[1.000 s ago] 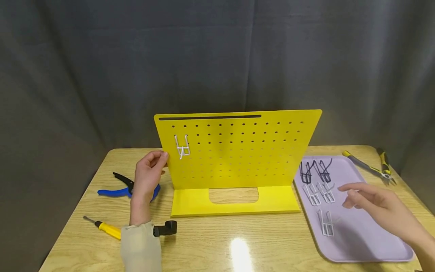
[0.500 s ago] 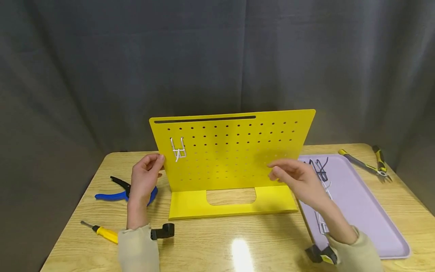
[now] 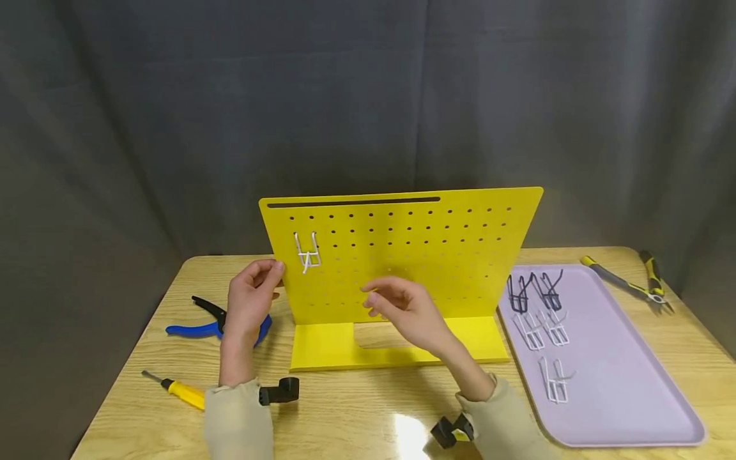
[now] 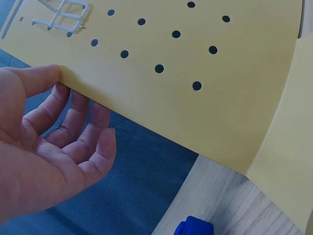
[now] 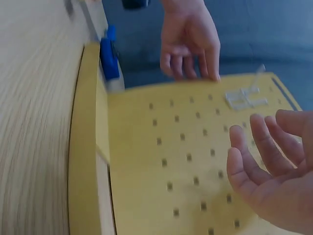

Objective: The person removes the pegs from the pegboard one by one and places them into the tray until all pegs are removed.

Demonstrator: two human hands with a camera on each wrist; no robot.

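Observation:
A yellow pegboard stands upright on its folded base. My left hand pinches the board's left edge, the thumb on the front face and the fingers behind it, as the left wrist view shows. High on the left of the board hangs a white wire hook, its prong pointing out. My right hand is in front of the board's lower middle, fingers loosely bent with nothing between them. In the right wrist view the right hand's fingers overlap the rows of holes.
On the right lies a lilac tray with black wire hooks and several white wire hooks. Pliers and another yellow-black tool lie behind it. Blue-handled cutters and a yellow screwdriver lie at the left.
My right hand has moved left from over the tray to the front of the board, with nothing in it. My left hand keeps its hold on the board's edge.

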